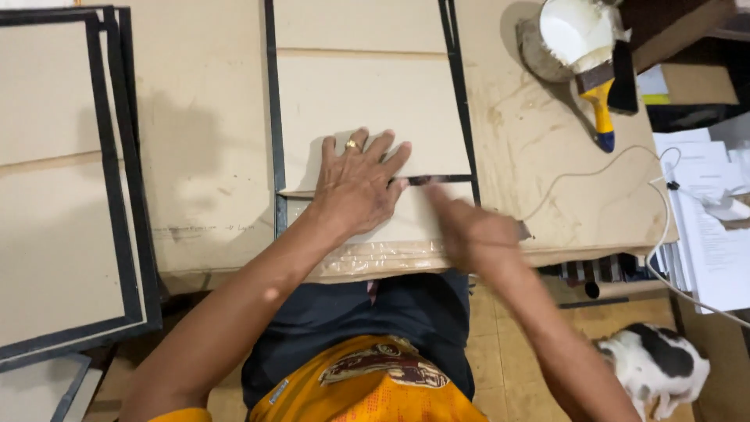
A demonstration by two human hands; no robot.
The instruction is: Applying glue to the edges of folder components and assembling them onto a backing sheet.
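Cardboard sheet, pale tan, lies on the workbench, edged down both long sides by thin black strips. Left hand is pressed flat on it, fingers spread wide toward 12 o'clock, palm down, gripping nothing (ring on one finger). A black strip runs crosswise on the sheet, starting just at 3 o'clock of the left fingertips and reaching the right-side edging.

Right hand sits at 4 o'clock of the left, over the near edge of the sheet, motion-blurred. Fingers look drawn together, pointing toward the crosswise strip; cannot tell whether it holds anything or actually touches the strip.

Near edge of the sheet has a band of clear crinkled tape, at 6 o'clock of the left hand.

Rest of the scene:
- Stack of black-edged boards at 9 o'clock, well apart from the hands.
- Tub of white glue at 1 o'clock on the bench, brush with a yellow handle leaning at it.
- White cable loops across the bench at 3 o'clock toward a pile of papers.
- Black-and-white cat on the floor at 5 o'clock.
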